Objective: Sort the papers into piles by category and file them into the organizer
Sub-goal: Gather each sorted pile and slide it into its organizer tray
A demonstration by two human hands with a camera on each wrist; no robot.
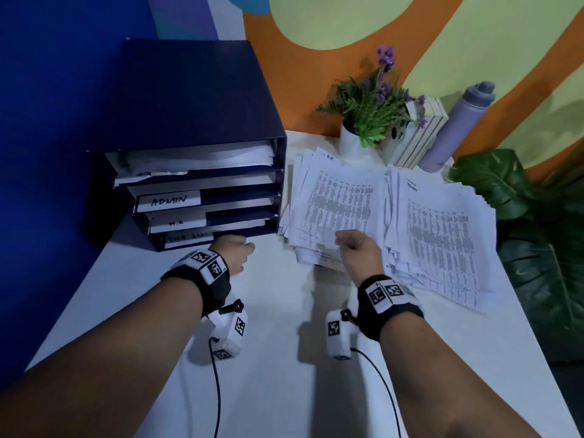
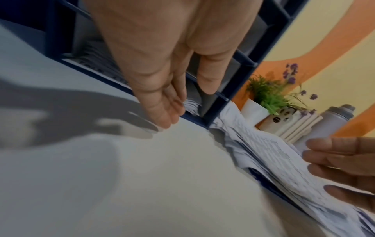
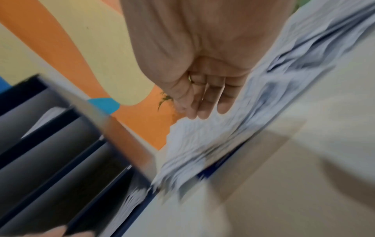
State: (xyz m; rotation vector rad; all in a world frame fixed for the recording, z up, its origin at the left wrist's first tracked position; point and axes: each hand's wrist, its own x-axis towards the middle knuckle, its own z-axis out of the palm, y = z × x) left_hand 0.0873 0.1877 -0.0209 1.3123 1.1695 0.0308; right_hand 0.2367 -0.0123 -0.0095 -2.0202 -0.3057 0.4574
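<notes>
Two piles of papers side by side on table, just right of organizer; more sheets filed in its labelled trays. Left hand at bottom tray, fingers straight and together, holding nothing. Right hand over near edge of left pile, fingers relaxed, apart, gripping nothing.
</notes>
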